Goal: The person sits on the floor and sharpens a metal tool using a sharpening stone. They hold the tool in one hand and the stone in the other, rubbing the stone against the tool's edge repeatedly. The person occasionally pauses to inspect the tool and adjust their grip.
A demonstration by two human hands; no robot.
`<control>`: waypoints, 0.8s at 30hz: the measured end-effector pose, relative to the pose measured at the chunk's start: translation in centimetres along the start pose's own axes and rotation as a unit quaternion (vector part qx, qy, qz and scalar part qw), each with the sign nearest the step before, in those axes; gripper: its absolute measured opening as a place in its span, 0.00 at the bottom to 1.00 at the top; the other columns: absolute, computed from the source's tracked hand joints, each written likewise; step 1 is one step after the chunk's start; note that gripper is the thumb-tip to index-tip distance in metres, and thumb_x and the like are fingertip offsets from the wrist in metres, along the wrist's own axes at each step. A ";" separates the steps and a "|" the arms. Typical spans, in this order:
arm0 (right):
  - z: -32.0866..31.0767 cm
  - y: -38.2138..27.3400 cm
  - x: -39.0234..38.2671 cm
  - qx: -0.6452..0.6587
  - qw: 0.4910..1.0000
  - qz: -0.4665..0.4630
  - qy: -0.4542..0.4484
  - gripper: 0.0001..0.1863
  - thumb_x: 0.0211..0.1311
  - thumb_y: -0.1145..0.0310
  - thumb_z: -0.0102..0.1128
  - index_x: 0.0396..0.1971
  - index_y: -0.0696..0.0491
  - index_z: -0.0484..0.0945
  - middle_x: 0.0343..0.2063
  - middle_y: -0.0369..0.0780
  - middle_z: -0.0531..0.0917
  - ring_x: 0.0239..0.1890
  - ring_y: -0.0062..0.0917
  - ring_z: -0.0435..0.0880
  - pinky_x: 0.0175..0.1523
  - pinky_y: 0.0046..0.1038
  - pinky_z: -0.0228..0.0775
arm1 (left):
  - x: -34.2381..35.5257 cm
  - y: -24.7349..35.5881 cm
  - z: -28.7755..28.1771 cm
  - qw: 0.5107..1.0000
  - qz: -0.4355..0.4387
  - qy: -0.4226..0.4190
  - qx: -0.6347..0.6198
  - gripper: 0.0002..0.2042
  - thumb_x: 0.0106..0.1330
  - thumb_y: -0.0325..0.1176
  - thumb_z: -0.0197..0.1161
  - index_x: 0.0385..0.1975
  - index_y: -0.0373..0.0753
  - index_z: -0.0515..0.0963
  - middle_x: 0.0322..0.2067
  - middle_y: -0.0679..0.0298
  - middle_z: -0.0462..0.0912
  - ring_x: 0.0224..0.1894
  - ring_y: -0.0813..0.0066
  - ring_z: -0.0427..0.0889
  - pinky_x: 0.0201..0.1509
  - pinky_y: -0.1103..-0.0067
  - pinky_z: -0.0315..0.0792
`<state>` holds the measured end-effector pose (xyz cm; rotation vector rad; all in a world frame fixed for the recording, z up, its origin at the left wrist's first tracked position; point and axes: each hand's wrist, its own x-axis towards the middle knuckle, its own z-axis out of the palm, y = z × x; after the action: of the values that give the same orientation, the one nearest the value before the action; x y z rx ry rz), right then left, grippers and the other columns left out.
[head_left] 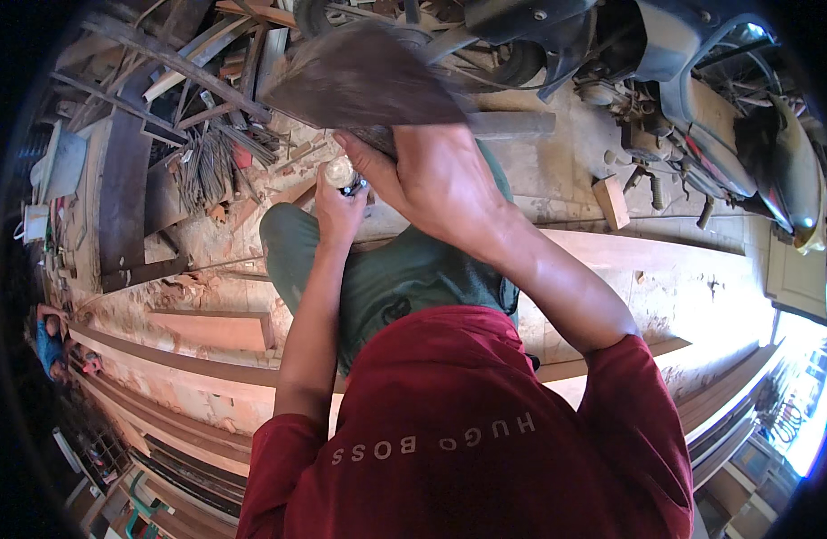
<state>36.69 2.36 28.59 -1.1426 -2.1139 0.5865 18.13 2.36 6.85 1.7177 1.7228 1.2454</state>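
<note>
My right hand [436, 180] grips a dark, flat wooden block [369, 81], blurred by motion and raised above my left hand. My left hand [340, 207] is wrapped round an upright tool [340, 169] with a pale, rounded top and small shiny metal bits, like a handle; its lower end is hidden. The block hangs just above and beyond the pale top; whether they touch I cannot tell. Both hands are in front of my bent legs in green trousers [387, 278].
A motorbike [665, 90] stands at upper right, a small offcut [611, 202] near it. Scrap wood and sticks [207, 171] lie at upper left. Long planks [171, 364] run beside me, with a short board [207, 328] at left. A person in blue [50, 346] is at the far left.
</note>
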 end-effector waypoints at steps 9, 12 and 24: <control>2.7 4.3 -1.7 -0.072 0.988 0.099 -0.097 0.17 0.66 0.61 0.59 0.44 0.60 0.76 0.33 0.53 0.84 0.33 0.51 0.85 0.40 0.49 0.77 | -0.6 -0.7 1.3 0.999 -0.027 -0.018 0.040 0.25 0.48 0.26 0.74 0.46 0.35 0.70 0.44 0.46 0.78 0.49 0.40 0.78 0.50 0.58 0.73; 1.9 1.6 -1.4 0.019 0.999 0.018 0.027 0.17 0.66 0.60 0.60 0.40 0.61 0.77 0.34 0.52 0.84 0.34 0.52 0.84 0.41 0.49 0.76 | -0.3 -1.9 1.4 0.998 -0.006 -0.014 0.067 0.26 0.48 0.26 0.74 0.48 0.34 0.71 0.45 0.46 0.78 0.50 0.41 0.78 0.52 0.59 0.74; 2.4 2.6 -2.6 0.048 0.996 0.020 0.074 0.17 0.62 0.60 0.65 0.36 0.62 0.79 0.24 0.55 0.82 0.30 0.50 0.85 0.38 0.45 0.77 | -0.7 -1.9 1.0 0.998 -0.031 -0.052 0.034 0.17 0.55 0.32 0.74 0.44 0.37 0.81 0.37 0.50 0.86 0.43 0.49 0.86 0.47 0.64 0.78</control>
<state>37.47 1.32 24.39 -1.1419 -1.9215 0.5962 17.95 2.35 4.57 1.7225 1.7611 1.0620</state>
